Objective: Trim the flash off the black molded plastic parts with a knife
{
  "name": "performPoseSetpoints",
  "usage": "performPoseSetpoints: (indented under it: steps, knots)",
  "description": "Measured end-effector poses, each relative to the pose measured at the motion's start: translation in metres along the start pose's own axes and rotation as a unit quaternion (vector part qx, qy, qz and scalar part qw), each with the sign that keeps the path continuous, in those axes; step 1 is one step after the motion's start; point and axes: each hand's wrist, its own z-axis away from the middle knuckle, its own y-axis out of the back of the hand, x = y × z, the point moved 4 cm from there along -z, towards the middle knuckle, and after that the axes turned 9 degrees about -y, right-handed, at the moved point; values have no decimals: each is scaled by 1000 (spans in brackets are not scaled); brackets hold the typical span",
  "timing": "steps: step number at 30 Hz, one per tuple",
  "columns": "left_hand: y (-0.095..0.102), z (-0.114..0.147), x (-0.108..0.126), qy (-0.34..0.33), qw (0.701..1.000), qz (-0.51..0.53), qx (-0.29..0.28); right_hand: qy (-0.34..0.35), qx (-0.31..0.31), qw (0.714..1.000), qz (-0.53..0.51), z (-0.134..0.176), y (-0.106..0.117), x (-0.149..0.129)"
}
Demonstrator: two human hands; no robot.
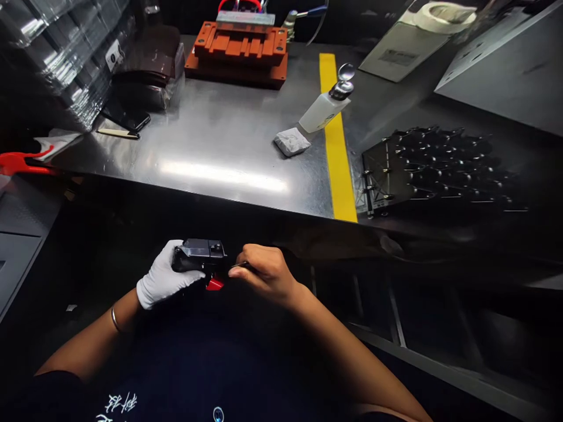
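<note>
My gloved left grip [160, 280] has the black part [201, 248] clasped at its left end, long axis left-right; bare right grip [267, 268], just off the part's right end, pinches 1 thin tool [240, 265].

Factory-style workshop, metal surface [211, 129] marked with a yellow stripe [336, 146], orange-red fixture [241, 50], stacked clear plastic trays [65, 58], dispenser bottle [322, 112], rows of black parts [453, 167]

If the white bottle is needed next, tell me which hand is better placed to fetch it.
Right, probably: the bare right hand is nearer the white bottle and pinches only a thin item, while the gloved left hand grips the dark device.
</note>
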Motion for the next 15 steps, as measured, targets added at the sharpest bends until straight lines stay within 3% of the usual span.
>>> performPoseSetpoints:
  steps: [3, 8, 11, 15]
  knots:
    - [1, 2, 6, -69, 997, 2, 23, -57, 15, 997, -53, 4, 2, 2]
    - [9, 3, 18, -173, 980, -92, 32, -83, 14, 996, -8, 10, 1, 1]
    - [9, 3, 23, -164, 981, -96, 26, -81, 11, 997, -4, 11, 2, 1]
    - [8, 3, 25, -103, 991, -89, 6, -73, -4, 997, 6, 11, -2, 4]
